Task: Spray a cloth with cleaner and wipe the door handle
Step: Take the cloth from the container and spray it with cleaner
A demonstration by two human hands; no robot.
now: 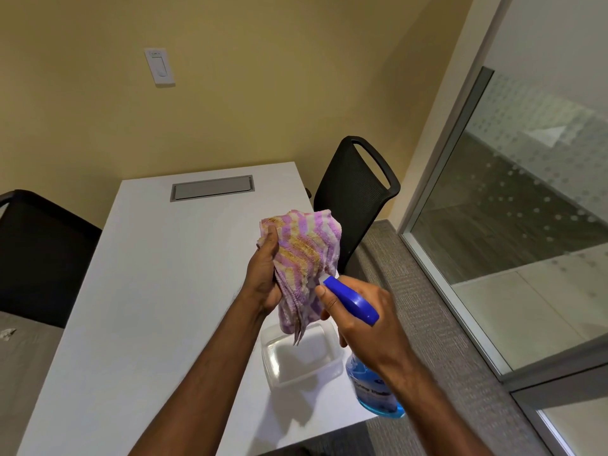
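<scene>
Holding the cloth (304,258) up over the desk (148,291), your left hand (263,274) has its thumb laid across the front of the fabric and the palm closed behind it; the other fingers are hidden by the cloth, so you cannot tell how they lie. The cloth is striped purple, white and orange, bunched, and its lower end hangs down just above the tub (302,357), a clear plastic one standing on the desk near the right edge.

Your right hand (368,327) grips the sprayer (353,301) just right of the cloth, fingers curled round the neck, the forefinger lying beside the blue head. The white nozzle tip points at the cloth and nearly touches it. Blue liquid shows in the bottle body below your wrist, past the desk's right edge.

Behind the cloth, a black chair (355,192) stands at the desk's right side, and a second black chair (39,258) stands at its left. A grey hatch (212,187) sits in the desk top toward the wall. A white switch (160,65) is on the yellow wall above the desk. Right of the desk runs a glass partition (526,192) with a dotted frosted band.
</scene>
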